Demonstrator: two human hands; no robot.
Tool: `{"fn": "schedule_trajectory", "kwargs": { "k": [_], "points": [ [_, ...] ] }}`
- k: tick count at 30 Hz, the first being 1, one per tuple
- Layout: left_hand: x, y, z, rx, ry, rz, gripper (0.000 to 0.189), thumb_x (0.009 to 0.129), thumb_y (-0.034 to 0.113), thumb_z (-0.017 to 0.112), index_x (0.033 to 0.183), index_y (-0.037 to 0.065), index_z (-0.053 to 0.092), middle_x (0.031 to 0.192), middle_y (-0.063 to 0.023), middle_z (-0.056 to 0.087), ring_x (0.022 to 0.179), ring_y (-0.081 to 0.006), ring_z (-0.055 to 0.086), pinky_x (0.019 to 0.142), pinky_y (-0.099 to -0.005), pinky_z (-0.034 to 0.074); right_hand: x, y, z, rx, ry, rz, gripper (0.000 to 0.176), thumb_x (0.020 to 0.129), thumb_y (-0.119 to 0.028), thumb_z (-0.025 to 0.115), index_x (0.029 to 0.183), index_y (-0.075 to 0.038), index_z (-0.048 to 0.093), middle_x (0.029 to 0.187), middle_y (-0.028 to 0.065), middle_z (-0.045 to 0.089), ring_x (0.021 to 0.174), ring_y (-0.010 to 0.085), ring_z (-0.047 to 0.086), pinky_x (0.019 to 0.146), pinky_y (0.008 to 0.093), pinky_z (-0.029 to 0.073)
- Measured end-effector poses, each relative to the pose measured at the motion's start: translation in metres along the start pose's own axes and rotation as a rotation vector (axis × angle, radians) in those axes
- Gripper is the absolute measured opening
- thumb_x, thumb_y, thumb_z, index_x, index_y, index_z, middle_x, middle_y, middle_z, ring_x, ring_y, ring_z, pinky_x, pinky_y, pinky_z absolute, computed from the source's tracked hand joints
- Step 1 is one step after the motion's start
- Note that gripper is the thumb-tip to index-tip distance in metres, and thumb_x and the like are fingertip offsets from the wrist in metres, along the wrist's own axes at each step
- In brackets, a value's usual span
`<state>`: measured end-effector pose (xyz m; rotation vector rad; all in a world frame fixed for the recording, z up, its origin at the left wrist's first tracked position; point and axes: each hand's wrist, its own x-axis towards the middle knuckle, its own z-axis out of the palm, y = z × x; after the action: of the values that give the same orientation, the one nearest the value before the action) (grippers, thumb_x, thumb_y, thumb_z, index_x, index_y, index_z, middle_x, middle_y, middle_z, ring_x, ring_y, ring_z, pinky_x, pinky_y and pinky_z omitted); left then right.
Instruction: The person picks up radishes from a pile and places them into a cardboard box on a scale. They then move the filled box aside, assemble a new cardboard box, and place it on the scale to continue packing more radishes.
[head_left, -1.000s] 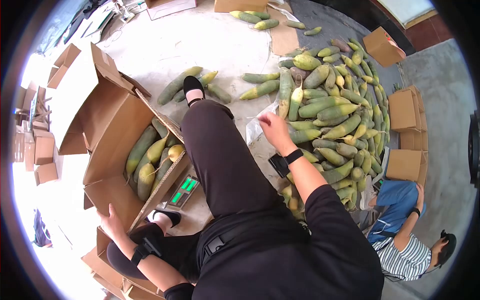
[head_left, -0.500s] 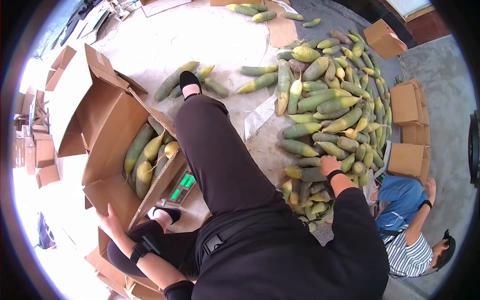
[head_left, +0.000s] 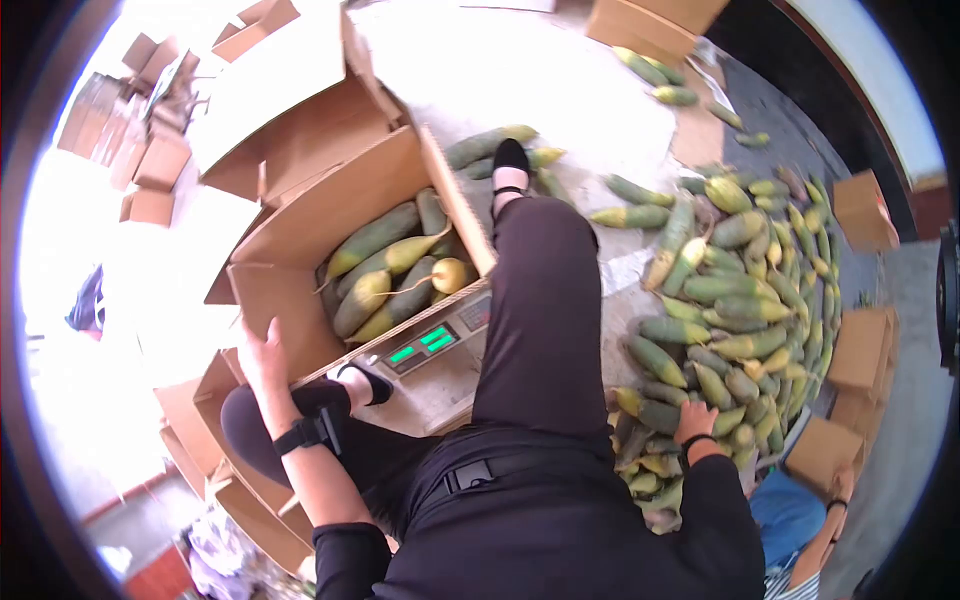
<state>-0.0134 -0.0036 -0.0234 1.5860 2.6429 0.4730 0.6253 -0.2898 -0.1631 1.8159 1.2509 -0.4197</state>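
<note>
My left hand (head_left: 262,357) grips the near wall of an open cardboard box (head_left: 330,205) that stands on a scale (head_left: 428,345) with a lit green display. Several long green and yellow vegetables (head_left: 390,268) lie inside the box. My right hand (head_left: 693,421) is low at my right side, on the near edge of a big pile of the same vegetables (head_left: 735,300), fingers curled over one of them. My legs in black trousers (head_left: 540,300) stretch out between the box and the pile.
Folded and open cardboard boxes (head_left: 862,350) ring the pile at the right, and more stand at the far left (head_left: 155,165). A few loose vegetables (head_left: 655,75) lie farther off on the concrete floor. Another person in blue (head_left: 790,515) crouches at the lower right.
My right hand has drawn back from the middle of the pile to its near edge. The view has swung left, bringing the box toward the centre. My left hand stays on the box.
</note>
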Motion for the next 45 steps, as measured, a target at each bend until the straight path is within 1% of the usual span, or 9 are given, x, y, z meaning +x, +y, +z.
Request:
{"fn": "schedule_trajectory", "kwargs": {
  "k": [9,11,12,16,25,31,35,41,45],
  "points": [
    [-0.004,0.005,-0.002,-0.039,-0.01,-0.071,0.056,0.081,0.026,0.064,0.127,0.001,0.042,0.109,-0.026,0.058,0.102,-0.0407,0.056,0.087,-0.0452,0.044,-0.005,-0.01,-0.065,0.145,-0.233,-0.097,0.084,0.058,-0.043,0.081,0.126,-0.011,0.044,0.122,0.0118,0.053,0.119,0.0296,0.047,0.096,0.0529,0.038],
    [-0.004,0.006,0.0,0.049,-0.013,-0.109,0.054,0.082,0.025,0.063,0.125,0.001,0.043,0.108,-0.0257,0.059,0.101,-0.041,0.056,0.086,-0.0454,0.045,-0.011,-0.014,-0.082,0.361,-0.257,-0.077,0.088,0.059,-0.042,0.081,0.13,-0.01,0.041,0.124,0.0157,0.051,0.121,0.0327,0.044,0.098,0.0468,0.04],
    [-0.005,0.012,-0.005,0.035,-0.028,-0.132,0.05,0.082,0.025,0.063,0.123,0.002,0.044,0.106,-0.0247,0.06,0.1,-0.0404,0.057,0.086,-0.0452,0.045,-0.007,-0.014,-0.078,0.402,-0.193,-0.111,0.088,0.058,-0.039,0.081,0.131,-0.01,0.043,0.118,0.0194,0.055,0.117,0.0343,0.049,0.096,0.0409,0.043],
    [-0.009,0.021,-0.015,-0.025,-0.023,-0.13,0.046,0.082,0.024,0.064,0.119,0.003,0.046,0.104,-0.023,0.061,0.099,-0.0383,0.058,0.085,-0.0444,0.045,0.014,-0.011,-0.088,0.553,-0.085,-0.174,0.078,0.056,-0.035,0.082,0.122,-0.007,0.051,0.109,0.0213,0.06,0.109,0.0352,0.054,0.091,0.041,0.045],
    [-0.011,0.021,-0.016,-0.045,0.013,-0.113,0.047,0.083,0.025,0.063,0.118,0.002,0.044,0.105,-0.0218,0.06,0.098,-0.0397,0.058,0.084,-0.0451,0.046,0.03,-0.019,-0.253,0.985,0.544,-0.407,0.054,0.057,-0.018,0.077,0.103,-0.002,0.055,0.091,0.0171,0.063,0.087,0.0323,0.06,0.08,0.037,0.046],
    [-0.012,0.022,-0.021,-0.064,-0.008,-0.129,0.046,0.083,0.025,0.063,0.117,0.002,0.042,0.105,-0.0234,0.059,0.095,-0.041,0.058,0.083,-0.0459,0.046,-0.015,-0.046,-0.406,0.908,0.832,-0.705,0.056,0.059,-0.02,0.075,0.108,0.0,0.055,0.103,0.016,0.058,0.099,0.0312,0.054,0.086,0.0379,0.042],
    [-0.011,0.025,-0.024,-0.098,-0.025,-0.147,0.045,0.083,0.025,0.064,0.115,0.002,0.043,0.104,-0.024,0.06,0.095,-0.0405,0.059,0.082,-0.0457,0.046,-0.09,-0.09,-0.487,0.717,1.038,-0.921,0.056,0.059,-0.02,0.075,0.108,-0.002,0.056,0.099,0.0153,0.058,0.097,0.0324,0.054,0.086,0.039,0.042],
    [-0.011,0.023,-0.024,-0.131,0.033,-0.105,0.041,0.082,0.022,0.065,0.111,0.001,0.046,0.096,-0.0244,0.062,0.089,-0.0418,0.06,0.078,-0.0456,0.048,-0.13,-0.178,-0.532,0.454,1.071,-1.234,0.051,0.059,-0.026,0.073,0.104,-0.007,0.059,0.094,0.0136,0.06,0.09,0.0306,0.055,0.079,0.0401,0.045],
    [-0.011,0.024,-0.026,-0.124,0.016,-0.114,0.042,0.082,0.021,0.064,0.112,0.0,0.045,0.096,-0.0248,0.061,0.089,-0.0423,0.059,0.077,-0.0464,0.048,-0.113,-0.253,-0.519,0.38,0.979,-1.247,0.05,0.059,-0.036,0.07,0.1,-0.009,0.06,0.088,0.0119,0.059,0.09,0.0295,0.056,0.075,0.0422,0.046]
  ]
}}
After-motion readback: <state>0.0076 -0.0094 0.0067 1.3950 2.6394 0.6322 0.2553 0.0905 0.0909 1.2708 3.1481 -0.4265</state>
